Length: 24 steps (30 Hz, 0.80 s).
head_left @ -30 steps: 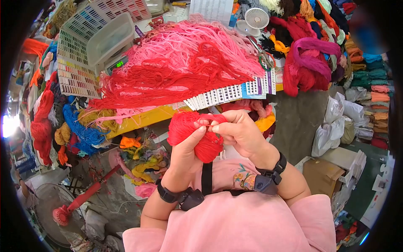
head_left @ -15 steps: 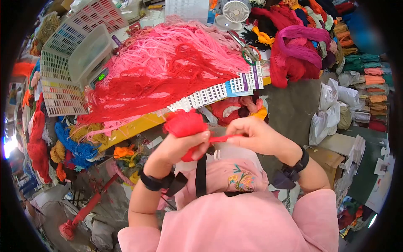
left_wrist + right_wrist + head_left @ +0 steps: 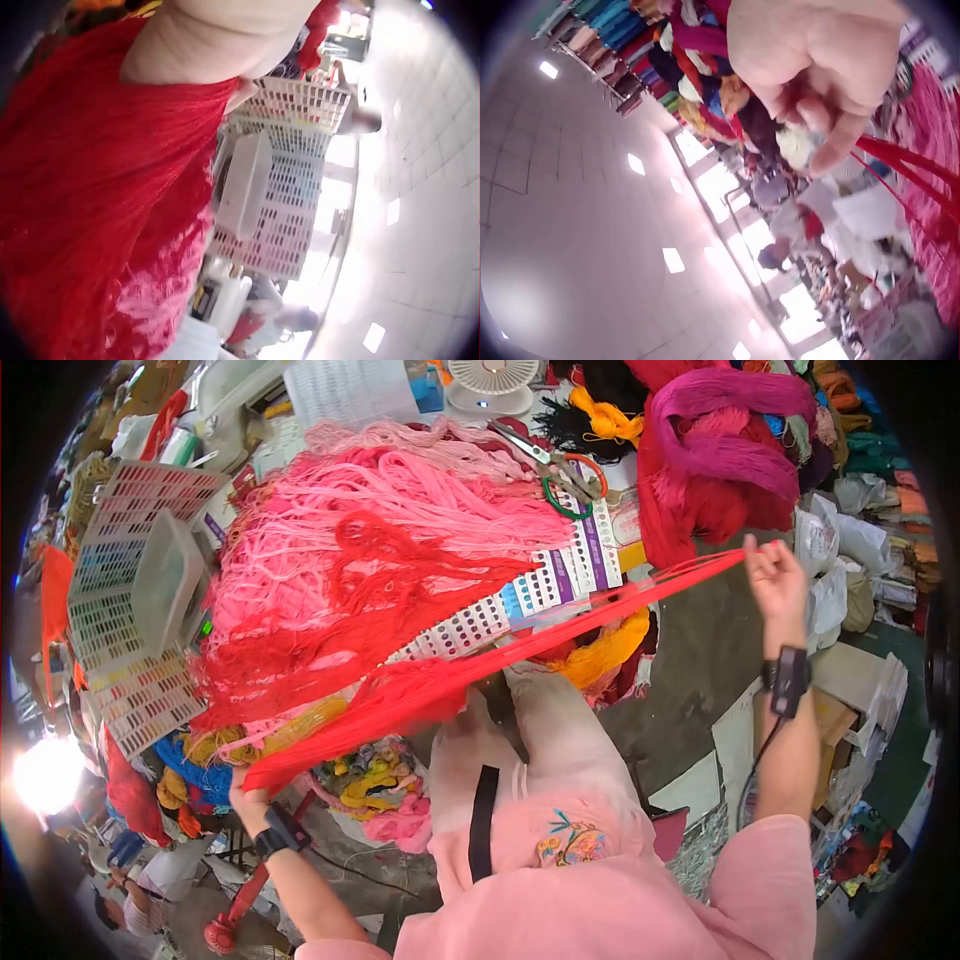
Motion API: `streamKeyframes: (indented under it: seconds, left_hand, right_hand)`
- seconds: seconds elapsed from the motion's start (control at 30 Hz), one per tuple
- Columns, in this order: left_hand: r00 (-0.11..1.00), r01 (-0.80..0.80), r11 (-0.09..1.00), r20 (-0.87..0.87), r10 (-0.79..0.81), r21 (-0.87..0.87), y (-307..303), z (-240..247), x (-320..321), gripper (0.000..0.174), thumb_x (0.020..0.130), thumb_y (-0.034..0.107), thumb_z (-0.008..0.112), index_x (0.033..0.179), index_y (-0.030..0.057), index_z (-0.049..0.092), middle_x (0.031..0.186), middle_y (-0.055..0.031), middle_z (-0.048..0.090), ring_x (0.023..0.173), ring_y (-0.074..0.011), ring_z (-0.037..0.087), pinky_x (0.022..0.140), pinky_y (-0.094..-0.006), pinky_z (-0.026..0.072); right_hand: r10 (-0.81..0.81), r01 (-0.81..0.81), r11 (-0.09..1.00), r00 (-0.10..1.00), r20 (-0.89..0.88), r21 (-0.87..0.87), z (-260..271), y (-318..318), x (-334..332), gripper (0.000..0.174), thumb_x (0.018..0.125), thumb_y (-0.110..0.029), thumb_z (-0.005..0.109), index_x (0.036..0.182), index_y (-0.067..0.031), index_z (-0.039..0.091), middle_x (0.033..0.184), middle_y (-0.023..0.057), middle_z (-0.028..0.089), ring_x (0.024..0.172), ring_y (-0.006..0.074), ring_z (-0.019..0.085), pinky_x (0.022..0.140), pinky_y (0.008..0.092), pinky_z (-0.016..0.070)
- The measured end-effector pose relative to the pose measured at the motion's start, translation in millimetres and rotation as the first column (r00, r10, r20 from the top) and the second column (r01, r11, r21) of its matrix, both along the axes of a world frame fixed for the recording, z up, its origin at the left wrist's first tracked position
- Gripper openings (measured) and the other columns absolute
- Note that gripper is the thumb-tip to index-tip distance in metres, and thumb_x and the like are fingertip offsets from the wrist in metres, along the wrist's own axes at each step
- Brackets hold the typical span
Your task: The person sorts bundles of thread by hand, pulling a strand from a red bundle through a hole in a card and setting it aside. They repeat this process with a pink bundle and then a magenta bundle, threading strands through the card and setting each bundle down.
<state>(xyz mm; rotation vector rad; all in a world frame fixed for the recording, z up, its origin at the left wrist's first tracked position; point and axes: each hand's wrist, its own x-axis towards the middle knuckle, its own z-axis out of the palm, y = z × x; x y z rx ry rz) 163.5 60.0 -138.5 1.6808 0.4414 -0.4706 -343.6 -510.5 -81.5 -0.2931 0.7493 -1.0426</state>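
Note:
A long skein of red yarn is stretched taut on a slant across the front of the body. At its lower left end my left hand grips the wide bunch of strands, its fingers mostly covered by the yarn. In the left wrist view the red strands fan out from beneath that hand. Far off to the right and higher, my right hand holds the narrow other end, fingers curled. Seen from the right wrist, thin red strands run away from the bent fingers.
Behind the skein, a table carries a heap of pink yarn, loose red yarn, scissors, colour cards, a small white fan and a slotted plastic basket. Magenta yarn lies at the right.
The red yarn was a bundled ball in the left hand. The hands have drawn far apart, left hand down and left, right hand up and right, pulling the skein out long between them.

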Motion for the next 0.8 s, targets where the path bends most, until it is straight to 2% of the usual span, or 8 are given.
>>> streamKeyframes:
  seconds: [0.03,0.07,0.17,0.27,0.3,0.33,0.47,0.8]
  left_hand:
    - [0.932,-0.227,0.707,-0.361,-0.042,-0.670,117.2,-50.4,73.4,0.012,0.070,-0.002,0.042,0.080,-0.0010,0.049,0.080,-0.0100,0.054,0.075,-0.0258,0.052,0.080,-0.0373,0.0412]
    - [0.992,-0.004,0.990,-0.126,-0.014,-0.142,116.9,-30.1,73.3,0.010,0.069,0.003,0.045,0.077,0.0000,0.050,0.080,-0.0098,0.055,0.078,-0.0241,0.053,0.081,-0.0376,0.0409]
    - [0.928,0.117,0.960,0.317,-0.197,0.254,49.9,9.1,56.0,0.012,0.077,0.010,0.045,0.077,0.0014,0.053,0.067,-0.0003,0.051,0.066,-0.0149,0.052,0.073,-0.0342,0.0437]
    - [0.913,-0.219,0.348,-0.317,-0.256,-0.912,-63.8,22.4,42.7,0.038,0.086,0.025,0.040,0.111,-0.0034,0.039,0.052,0.0036,0.035,0.042,-0.0068,0.037,0.041,-0.0187,0.0334]
    - [0.872,-0.268,0.391,-0.394,-0.292,-0.881,-119.6,22.5,10.0,0.048,0.086,0.028,0.037,0.123,-0.0022,0.025,0.051,0.0030,0.033,0.039,-0.0040,0.033,0.038,-0.0167,0.0281]
    - [0.818,-0.354,0.310,-0.453,-0.354,-0.882,-165.6,10.8,-20.2,0.053,0.087,0.031,0.035,0.126,-0.0016,0.019,0.051,0.0042,0.032,0.038,-0.0044,0.032,0.037,-0.0173,0.0271]
    - [0.598,0.066,0.552,-0.409,-0.689,-0.832,-292.8,-54.0,-102.5,0.022,0.086,0.022,0.040,0.088,0.0016,0.049,0.051,0.0062,0.034,0.035,-0.0009,0.030,0.032,-0.0163,0.0251]
    - [0.408,0.816,0.501,-0.325,-0.853,-0.290,-430.4,-124.4,-262.9,0.017,0.080,0.011,0.048,0.091,-0.0004,0.053,0.064,-0.0035,0.052,0.054,-0.0084,0.048,0.048,-0.0225,0.0388]
  right_hand:
    - [-0.108,0.103,0.994,0.986,-0.129,-0.043,-11.7,-32.9,-34.6,0.016,0.076,0.001,0.044,0.063,-0.0032,0.036,0.054,0.0040,0.033,0.044,0.0118,0.030,0.071,0.0338,0.0433]
    - [-0.148,0.115,0.985,0.944,-0.296,-0.127,-19.0,-72.3,-82.8,0.017,0.074,0.001,0.043,0.060,-0.0057,0.036,0.054,0.0035,0.035,0.045,0.0128,0.032,0.061,0.0297,0.0403]
    - [0.179,-0.286,0.916,0.919,-0.351,-0.282,-6.4,-168.2,-220.4,0.023,0.076,-0.010,0.041,0.054,-0.0104,0.033,0.053,0.0014,0.035,0.052,0.0155,0.039,0.057,0.0284,0.0384]
    - [-0.241,0.060,0.930,0.845,-0.477,-0.363,22.8,-156.3,-130.2,0.018,0.082,-0.013,0.040,0.066,-0.0079,0.046,0.062,0.0034,0.047,0.063,0.0156,0.049,0.065,0.0282,0.0419]
    - [0.183,-0.340,0.883,0.884,-0.430,-0.324,9.3,-135.8,-88.5,0.014,0.083,-0.012,0.041,0.077,-0.0045,0.051,0.071,0.0049,0.053,0.071,0.0152,0.051,0.067,0.0270,0.0410]
    - [-0.285,-0.551,0.623,0.501,-0.817,-0.555,-8.1,-82.9,-11.1,0.014,0.082,-0.013,0.042,0.080,-0.0038,0.052,0.073,0.0037,0.053,0.070,0.0142,0.051,0.067,0.0264,0.0410]
    - [0.249,-0.583,0.810,0.446,-0.860,-0.068,-99.0,11.7,100.4,0.008,0.069,-0.007,0.059,0.074,-0.0019,0.060,0.066,0.0008,0.056,0.063,0.0087,0.051,0.059,0.0229,0.0401]
    - [-0.344,-0.724,0.512,0.321,-0.882,-0.463,-213.1,66.3,136.5,0.011,0.059,-0.003,0.060,0.066,-0.0042,0.052,0.067,0.0086,0.049,0.066,0.0274,0.049,0.058,0.0339,0.0380]
